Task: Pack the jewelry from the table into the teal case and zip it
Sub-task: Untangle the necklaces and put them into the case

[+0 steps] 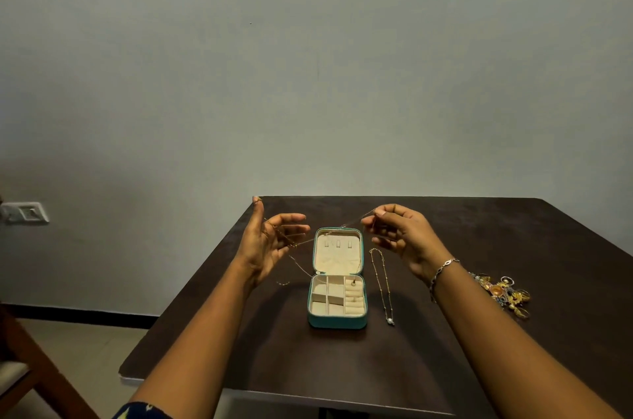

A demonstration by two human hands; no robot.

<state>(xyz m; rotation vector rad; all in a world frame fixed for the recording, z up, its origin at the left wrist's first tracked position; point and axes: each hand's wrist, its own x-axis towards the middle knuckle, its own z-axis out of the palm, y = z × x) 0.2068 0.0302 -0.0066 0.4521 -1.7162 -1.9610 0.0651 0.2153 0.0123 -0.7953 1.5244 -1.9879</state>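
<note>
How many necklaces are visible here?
2. A thin chain hangs between the left hand and right hand above the teal case; a pendant necklace lies on the table right of it. The jewelry pile may hide more.

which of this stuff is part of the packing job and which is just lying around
Part of the job:
- teal case, open on the table
- thin chain, strung between left hand and right hand
- pearl necklace, right of the case
- jewelry pile, far right

Just there:
- wall socket
- wooden chair
- bracelet, worn on the right wrist
</note>
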